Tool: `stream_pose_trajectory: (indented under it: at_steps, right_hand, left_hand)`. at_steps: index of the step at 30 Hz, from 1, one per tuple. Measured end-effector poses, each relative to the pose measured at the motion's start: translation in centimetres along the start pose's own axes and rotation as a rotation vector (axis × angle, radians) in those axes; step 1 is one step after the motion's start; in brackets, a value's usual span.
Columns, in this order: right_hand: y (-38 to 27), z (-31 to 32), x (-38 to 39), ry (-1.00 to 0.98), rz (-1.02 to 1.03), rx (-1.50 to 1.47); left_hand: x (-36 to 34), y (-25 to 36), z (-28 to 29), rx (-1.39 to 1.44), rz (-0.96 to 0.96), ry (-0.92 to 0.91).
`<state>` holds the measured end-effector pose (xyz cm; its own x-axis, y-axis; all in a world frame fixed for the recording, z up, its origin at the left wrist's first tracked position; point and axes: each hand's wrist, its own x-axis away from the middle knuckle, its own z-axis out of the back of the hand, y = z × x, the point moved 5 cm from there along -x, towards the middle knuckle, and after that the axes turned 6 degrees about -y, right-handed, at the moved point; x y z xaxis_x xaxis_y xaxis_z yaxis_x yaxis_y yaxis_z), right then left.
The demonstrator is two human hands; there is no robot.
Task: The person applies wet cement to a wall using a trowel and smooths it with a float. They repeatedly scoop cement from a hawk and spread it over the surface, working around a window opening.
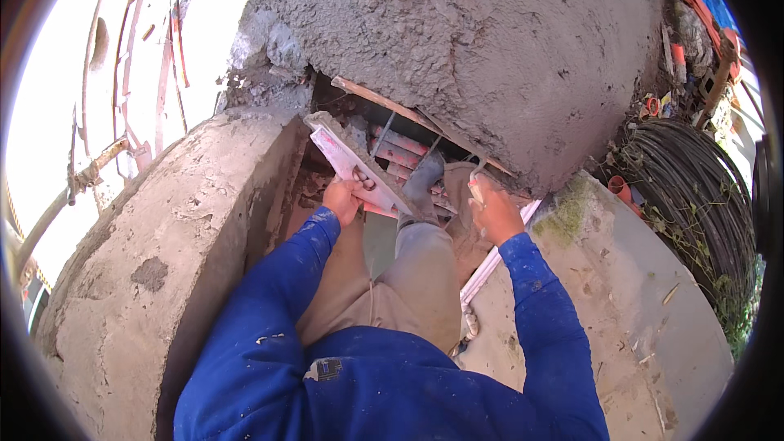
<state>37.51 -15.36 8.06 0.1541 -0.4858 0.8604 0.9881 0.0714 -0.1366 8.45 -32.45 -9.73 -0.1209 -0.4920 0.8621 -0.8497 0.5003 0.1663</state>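
My left hand (pixel 343 199) is closed on a long pink-and-white board (pixel 333 152), with fingers showing at an opening in its face. Grey mortar clings along the board's far edge, and the board slants over my legs. My right hand (pixel 497 214) is wrapped round the handle of a trowel (pixel 477 187). Its bent metal shank shows beyond the fingers, while the mortar-smeared blade is hard to tell from what lies below. Ahead of both hands rises a surface of rough wet mortar (pixel 490 57), with a wooden strip (pixel 392 104) along its lower edge.
Below the strip is a dark gap with metal bars and reddish pipes (pixel 400 147). A concrete ledge (pixel 155 253) stands left of me. To the right lie a coil of black cable (pixel 690 196), an orange pipe end (pixel 621 189) and a sloping concrete slab (pixel 604 294).
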Motion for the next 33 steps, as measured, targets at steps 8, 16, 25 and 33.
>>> stream_pose_trajectory:
  at_steps: [8, 16, 25, 33]
  right_hand:
    - [3.5, -1.9, -1.4, 0.039, -0.115, -0.074]
    - [7.6, -2.1, 5.9, 0.085, -0.204, -0.161]
    - [8.2, -1.7, 6.0, 0.147, -0.212, -0.198]
    - [14.8, -6.6, 10.3, 0.315, -0.149, -0.596]
  left_hand:
    - [-1.1, 1.5, -0.5, -0.097, 0.046, 0.083]
    - [-1.0, 2.8, 0.2, -0.115, 0.075, 0.037]
    - [-1.6, 1.9, 2.3, -0.068, 0.086, 0.037]
    - [-0.7, 1.8, 2.8, -0.067, 0.079, 0.05]
